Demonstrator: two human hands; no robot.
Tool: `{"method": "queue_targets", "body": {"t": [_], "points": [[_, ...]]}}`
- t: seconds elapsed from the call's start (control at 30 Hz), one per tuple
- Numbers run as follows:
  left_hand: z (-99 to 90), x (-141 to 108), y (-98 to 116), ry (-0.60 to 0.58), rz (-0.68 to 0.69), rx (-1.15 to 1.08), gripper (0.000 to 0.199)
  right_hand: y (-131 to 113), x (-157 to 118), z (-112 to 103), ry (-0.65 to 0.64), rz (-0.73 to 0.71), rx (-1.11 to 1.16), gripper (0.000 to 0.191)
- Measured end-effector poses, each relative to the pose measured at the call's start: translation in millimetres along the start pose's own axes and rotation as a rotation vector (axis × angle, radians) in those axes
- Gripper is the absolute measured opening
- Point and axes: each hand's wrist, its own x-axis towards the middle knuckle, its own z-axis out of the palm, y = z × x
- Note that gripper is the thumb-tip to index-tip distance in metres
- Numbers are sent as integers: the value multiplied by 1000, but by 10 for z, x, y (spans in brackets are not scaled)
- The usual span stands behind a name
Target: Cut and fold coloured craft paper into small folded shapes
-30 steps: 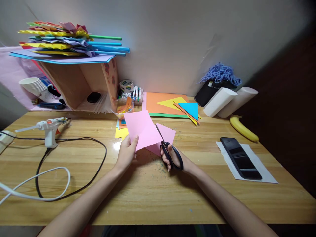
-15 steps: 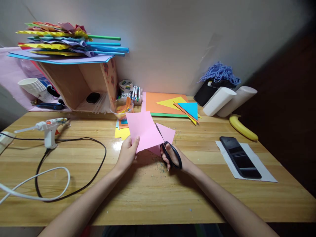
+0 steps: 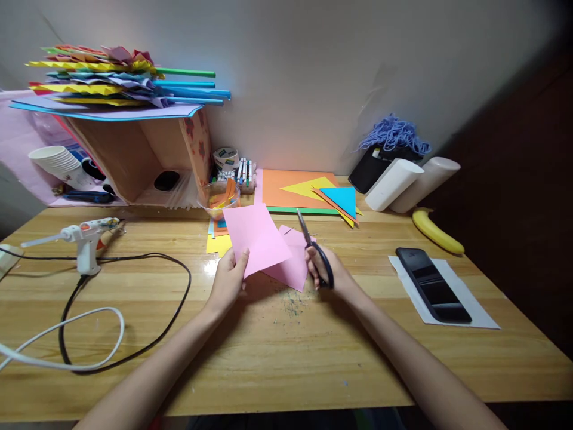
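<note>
My left hand (image 3: 230, 276) pinches the lower left edge of a pink sheet of paper (image 3: 256, 240), thumb on top, holding it raised and tilted over the table. Under and to the right of that sheet is another pink piece of paper (image 3: 295, 266), partly covered by it. In my right hand (image 3: 323, 267) are black-handled scissors (image 3: 308, 236), my fingers through the loops. Their blades look closed, point up and away, and stand apart from the held sheet. Yellow and orange paper pieces (image 3: 218, 243) lie just beyond my left hand.
A glue gun (image 3: 88, 242) with looping cables stands on the left. A plastic cup of paper scraps (image 3: 219, 198) and coloured sheets (image 3: 295, 185) are at the back. To the right lie a phone (image 3: 433, 285) on white paper and a banana (image 3: 437, 232).
The scissors have come away from the pink sheet to the right, and their blades have closed. More of the lower pink piece now shows on the table. My left hand has barely moved.
</note>
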Motion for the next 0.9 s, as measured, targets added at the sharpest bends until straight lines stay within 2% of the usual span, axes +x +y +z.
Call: {"method": "queue_targets", "body": {"t": [0.07,0.13,0.17,0.27,0.33,0.47,0.7,0.8,0.9], "points": [[-28,37,-23,21,-7,7,32,-18,59,-223,121,-53,-149,49],[-64,88,-68,40,-4,14,33,-12,108,-463,282,-80,-403,46],[-83,116,-94,43,-2,17,33,0,127,-575,316,-72,-552,45],[-119,183,-154,20,0,27,32,63,161,-838,324,22,-960,45],[-123,202,-164,7,-1,40,31,113,166,-948,288,80,-1091,47],[-109,202,-151,-8,3,92,32,195,169,-1079,236,69,-1141,53],[-138,231,-199,-64,-2,155,35,299,224,-1207,364,23,-1227,46],[-133,231,-191,-67,-12,120,36,286,226,-1147,454,-43,-1228,41],[-108,214,-171,-97,-64,58,38,186,177,-930,518,-272,-1119,31]]}}
